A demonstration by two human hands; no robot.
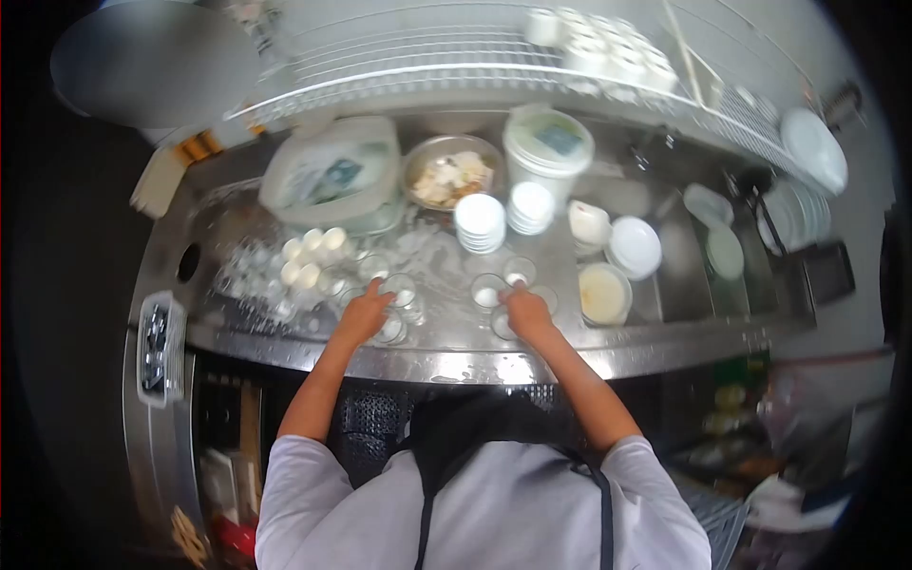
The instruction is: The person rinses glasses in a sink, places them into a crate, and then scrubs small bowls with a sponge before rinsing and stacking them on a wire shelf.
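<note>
Both my hands are over the steel counter (pixel 442 351), each among a small group of clear glasses. My left hand (pixel 366 312) is closed around something among the left glasses (pixel 403 291), most likely glass rims; its fingertips are too small to make out. My right hand (pixel 525 308) reaches into the right glasses (pixel 486 292), its fingers bent down between them, and what they grip is hidden. White cups (pixel 312 249) stand left of my left hand, beside a heap of clear glassware (pixel 256 283). Stacked white dishes (pixel 479 220) stand beyond my right hand.
At the back are a lidded tub (pixel 337 176), a metal bowl of food (pixel 452 172) and a white bucket (pixel 548 152). Bowls (pixel 634 248) and a sink (pixel 686 285) lie to the right. A wire shelf (pixel 418 62) hangs above; a cutlery basket (pixel 160 349) sits left.
</note>
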